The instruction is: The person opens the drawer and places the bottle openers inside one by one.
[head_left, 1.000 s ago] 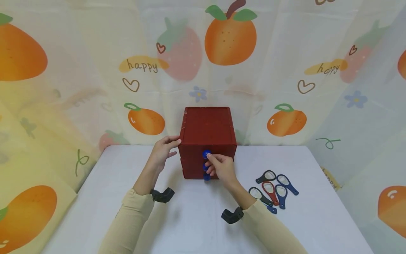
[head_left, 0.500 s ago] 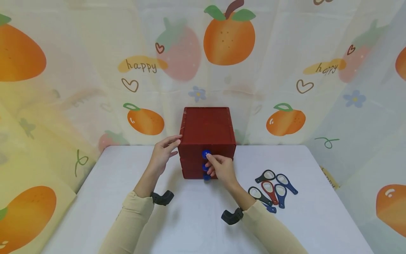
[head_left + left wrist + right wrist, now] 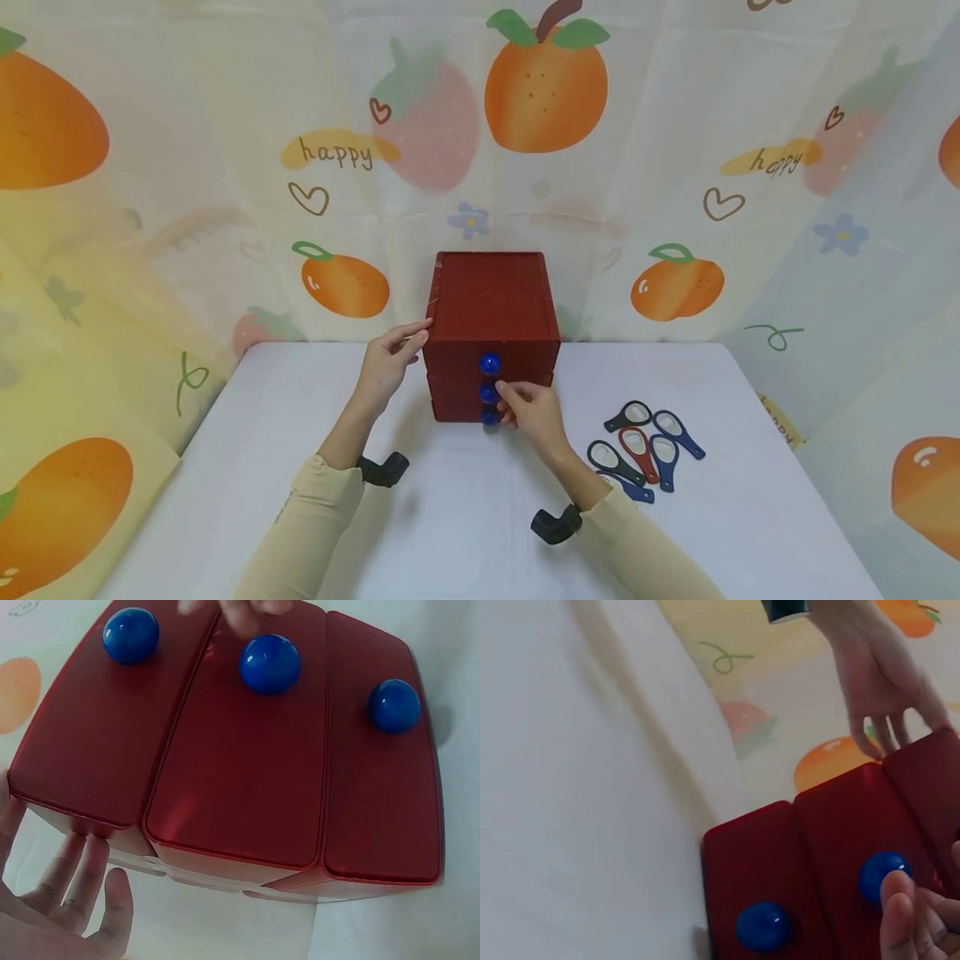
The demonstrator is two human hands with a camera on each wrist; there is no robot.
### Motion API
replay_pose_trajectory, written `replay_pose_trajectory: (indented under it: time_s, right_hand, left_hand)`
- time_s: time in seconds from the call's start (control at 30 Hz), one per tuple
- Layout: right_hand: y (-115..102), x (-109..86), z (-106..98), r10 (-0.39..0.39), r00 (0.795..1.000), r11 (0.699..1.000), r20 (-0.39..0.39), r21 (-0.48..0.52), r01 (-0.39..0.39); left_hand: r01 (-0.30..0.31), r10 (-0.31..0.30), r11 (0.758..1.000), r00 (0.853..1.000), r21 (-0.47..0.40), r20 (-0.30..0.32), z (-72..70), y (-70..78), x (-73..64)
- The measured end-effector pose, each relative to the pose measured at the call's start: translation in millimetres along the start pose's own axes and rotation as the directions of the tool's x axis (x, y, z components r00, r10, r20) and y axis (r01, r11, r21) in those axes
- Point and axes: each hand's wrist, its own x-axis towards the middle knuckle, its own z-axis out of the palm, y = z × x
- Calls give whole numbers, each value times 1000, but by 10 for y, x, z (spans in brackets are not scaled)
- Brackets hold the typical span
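A dark red drawer box (image 3: 491, 296) stands at the back of the white table. Its front has three drawers, each with a round blue knob: top (image 3: 490, 363), middle (image 3: 270, 664) and bottom (image 3: 763, 927). My left hand (image 3: 384, 367) touches the box's left side near the top front corner, fingers extended; the left wrist view has those fingers (image 3: 90, 877) against the top drawer's side edge. My right hand (image 3: 534, 412) is at the middle knob's right side, thumb and fingers loosely bent. Its fingertips (image 3: 240, 619) come right up to that knob without wrapping round it.
Several small magnifying glasses (image 3: 637, 454) with black, red and blue frames lie on the table (image 3: 465, 517) to the right of the box. Behind it hangs a fruit-print cloth (image 3: 525, 200). Each wrist wears a black camera mount (image 3: 557, 525).
My right hand has left the top knob and moved down and slightly right, to beside the middle knob. The left hand stays at the box's left side. The drawers look unmoved.
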Motion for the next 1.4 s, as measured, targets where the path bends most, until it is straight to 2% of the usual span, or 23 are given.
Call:
replay_pose_trajectory:
  time_s: [0.13,0.3,0.53,0.7,0.9,1.13,1.4]
  right_hand:
    - [87,0,4,49,999,997,7,-53,-49]
    - [141,19,47,50,998,995,44,-89,-46]
    - [191,49,96,86,995,996,57,-32,-84]
    - [190,66,103,81,995,997,55,-8,-81]
    - [185,37,82,95,994,995,59,-22,-93]
    - [217,-103,46,106,990,993,89,-55,-101]
    - [263,-422,30,81,988,997,131,-19,-80]
  left_hand:
    - [-37,36,998,999,56,11,-11,-24,-3]
    - [-72,69,991,997,114,23,-24,-44,0]
    - [-109,104,985,994,136,45,-42,-42,-12]
    - [-112,110,982,994,149,20,-31,-48,-7]
    - [-186,191,963,981,196,-9,2,-50,-10]
    - [-212,223,956,974,200,-31,13,-63,-15]
    - [-204,213,961,976,187,-31,7,-70,-20]
